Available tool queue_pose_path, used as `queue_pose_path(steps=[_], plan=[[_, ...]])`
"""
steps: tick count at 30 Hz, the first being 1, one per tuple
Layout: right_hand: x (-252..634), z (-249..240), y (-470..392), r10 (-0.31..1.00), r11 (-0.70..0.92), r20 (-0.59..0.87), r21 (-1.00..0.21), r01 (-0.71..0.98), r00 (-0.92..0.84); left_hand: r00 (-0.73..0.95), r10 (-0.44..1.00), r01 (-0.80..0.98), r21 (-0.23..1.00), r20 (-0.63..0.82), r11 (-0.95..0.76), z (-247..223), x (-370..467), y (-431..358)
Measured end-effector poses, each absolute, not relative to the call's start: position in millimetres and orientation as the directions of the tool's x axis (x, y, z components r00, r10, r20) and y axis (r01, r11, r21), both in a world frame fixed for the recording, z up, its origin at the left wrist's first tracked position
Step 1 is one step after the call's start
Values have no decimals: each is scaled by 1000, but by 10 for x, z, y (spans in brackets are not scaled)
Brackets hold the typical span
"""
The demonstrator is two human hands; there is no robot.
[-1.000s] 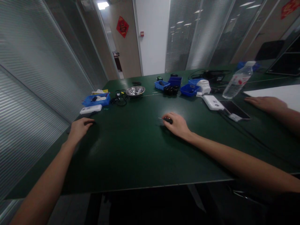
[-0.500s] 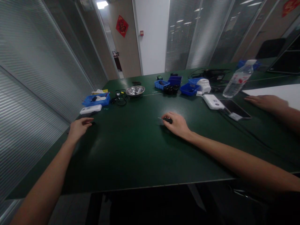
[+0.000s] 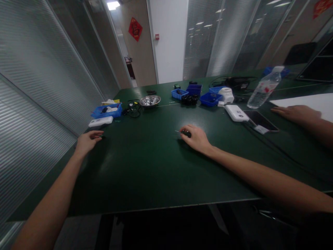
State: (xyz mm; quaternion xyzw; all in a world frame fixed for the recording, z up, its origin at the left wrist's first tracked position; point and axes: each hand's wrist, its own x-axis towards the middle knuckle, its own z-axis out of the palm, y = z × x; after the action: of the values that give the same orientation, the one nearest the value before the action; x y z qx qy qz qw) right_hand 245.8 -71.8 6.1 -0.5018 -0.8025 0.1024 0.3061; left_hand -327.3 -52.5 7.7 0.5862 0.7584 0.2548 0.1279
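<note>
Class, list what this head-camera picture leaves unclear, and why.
Head view:
Whatever the left hand may hold: too small and dark.
Rear end of the dark-handled tool: covered by the right hand.
Pieces in the metal bowl: too small and blurred.
Co-worker's arm: cut off by the right edge.

A small tool [image 3: 185,133] with a short, dark, rounded handle and 1 thin, pale metal shaft lies roughly level in the right hand [image 3: 197,138], its handle gripped between thumb and fingers, the bare shaft pointing left. A tiny dark thing [image 3: 102,136] with a light glint is at the fingertips of the left hand [image 3: 86,141], too small to identify.
</note>
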Motion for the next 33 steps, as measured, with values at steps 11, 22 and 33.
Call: queue_pose_path(steps=[11, 22, 33], plan=[[2461, 29, -687, 866, 479, 387, -465, 745, -315, -264, 958, 828, 536, 112, 166, 47, -3332, -504], [2460, 37, -696, 862, 488, 391, -460, 742, -324, -307, 945, 890, 387, 117, 241, 88, -3227, -555], [2453, 50, -713, 863, 487, 388, -465, 739, -325, -286, 942, 902, 382, 178, 202, 116, -3162, -614]])
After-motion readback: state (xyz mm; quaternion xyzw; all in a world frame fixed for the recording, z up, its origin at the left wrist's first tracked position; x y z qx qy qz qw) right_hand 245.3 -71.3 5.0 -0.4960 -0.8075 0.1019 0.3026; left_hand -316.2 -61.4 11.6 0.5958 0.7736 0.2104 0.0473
